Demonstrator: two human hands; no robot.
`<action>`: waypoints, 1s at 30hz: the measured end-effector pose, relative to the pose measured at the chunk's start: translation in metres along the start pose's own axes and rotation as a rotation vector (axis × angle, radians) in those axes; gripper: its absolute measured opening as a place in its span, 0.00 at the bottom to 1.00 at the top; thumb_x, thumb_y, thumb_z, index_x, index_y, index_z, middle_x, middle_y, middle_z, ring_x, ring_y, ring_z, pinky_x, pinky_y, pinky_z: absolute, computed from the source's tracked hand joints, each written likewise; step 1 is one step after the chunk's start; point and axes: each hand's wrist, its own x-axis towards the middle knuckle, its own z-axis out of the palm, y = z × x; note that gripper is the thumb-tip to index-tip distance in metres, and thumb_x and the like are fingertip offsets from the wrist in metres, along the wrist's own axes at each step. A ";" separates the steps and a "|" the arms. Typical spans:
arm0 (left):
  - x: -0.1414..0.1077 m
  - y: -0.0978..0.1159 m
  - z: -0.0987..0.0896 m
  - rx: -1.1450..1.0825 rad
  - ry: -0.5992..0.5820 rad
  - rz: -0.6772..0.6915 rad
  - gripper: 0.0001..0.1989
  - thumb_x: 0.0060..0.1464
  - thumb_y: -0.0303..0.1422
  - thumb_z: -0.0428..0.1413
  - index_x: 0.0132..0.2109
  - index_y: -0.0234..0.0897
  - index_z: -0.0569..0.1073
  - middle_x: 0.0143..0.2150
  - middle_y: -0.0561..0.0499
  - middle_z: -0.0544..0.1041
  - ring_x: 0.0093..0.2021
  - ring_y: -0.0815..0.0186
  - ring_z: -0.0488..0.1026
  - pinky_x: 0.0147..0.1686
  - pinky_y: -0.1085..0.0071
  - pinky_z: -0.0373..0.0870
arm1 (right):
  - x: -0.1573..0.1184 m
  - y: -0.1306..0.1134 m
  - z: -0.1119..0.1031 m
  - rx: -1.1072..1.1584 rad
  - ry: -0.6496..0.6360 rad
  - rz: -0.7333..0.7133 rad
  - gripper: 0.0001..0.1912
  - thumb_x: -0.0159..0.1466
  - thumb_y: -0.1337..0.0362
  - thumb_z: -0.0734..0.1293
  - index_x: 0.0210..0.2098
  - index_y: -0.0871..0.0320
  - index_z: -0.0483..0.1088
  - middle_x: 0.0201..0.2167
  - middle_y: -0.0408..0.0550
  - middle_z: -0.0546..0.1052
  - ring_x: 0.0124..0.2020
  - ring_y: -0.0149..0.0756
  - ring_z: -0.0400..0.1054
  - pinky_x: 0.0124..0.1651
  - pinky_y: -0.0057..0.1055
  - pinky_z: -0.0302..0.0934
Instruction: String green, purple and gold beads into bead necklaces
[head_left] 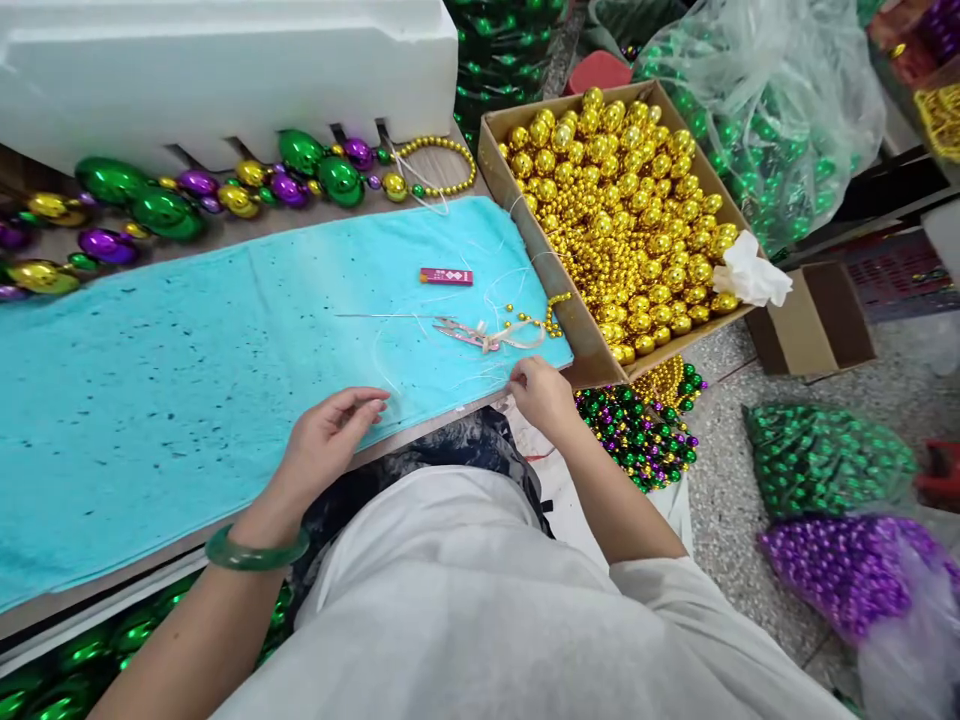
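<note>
Over the front edge of the turquoise cloth (pixel 187 350), my left hand (pixel 334 435) has thumb and fingers pressed together; a fine thread passes close to its tips, but what they grip is too small to make out. My right hand (pixel 544 398) pinches pale thread (pixel 480 380) at the cloth's right corner, beside the cardboard box. Thread snips (pixel 466 334) with a cream ribbon tied on lie beyond the hands. A long needle (pixel 386 316) rests to their left. Behind it is a small maroon packet (pixel 446 277). Small gold beads (pixel 553 318) lie near the box.
A cardboard box (pixel 555 290) full of gold bead strings (pixel 622 220) stands at the right, with white tissue (pixel 750 272) on its rim. A large-bead garland (pixel 169 212) lies along the white foam block (pixel 225 80). Bags of green beads (pixel 825 455) and purple beads (pixel 855 570) sit on the floor.
</note>
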 end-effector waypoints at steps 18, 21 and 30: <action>0.018 -0.005 -0.006 0.123 0.024 0.019 0.21 0.55 0.49 0.53 0.46 0.39 0.77 0.37 0.49 0.79 0.34 0.64 0.75 0.35 0.69 0.72 | -0.020 0.033 0.001 -0.182 -0.265 0.081 0.09 0.66 0.64 0.63 0.40 0.58 0.74 0.40 0.53 0.80 0.42 0.41 0.73 0.38 0.30 0.57; 0.018 -0.002 -0.007 0.250 0.086 0.074 0.18 0.57 0.46 0.52 0.45 0.40 0.78 0.38 0.50 0.79 0.33 0.65 0.73 0.35 0.69 0.70 | -0.021 0.021 -0.011 -0.059 -0.091 -0.077 0.11 0.69 0.64 0.60 0.42 0.57 0.73 0.41 0.50 0.79 0.42 0.37 0.72 0.41 0.28 0.58; 0.024 0.011 -0.015 0.428 0.127 0.192 0.17 0.60 0.42 0.48 0.44 0.39 0.78 0.42 0.48 0.79 0.35 0.63 0.74 0.39 0.68 0.70 | 0.005 0.002 -0.001 -0.086 -0.082 -0.166 0.10 0.68 0.65 0.59 0.42 0.58 0.72 0.42 0.50 0.76 0.39 0.37 0.70 0.35 0.28 0.56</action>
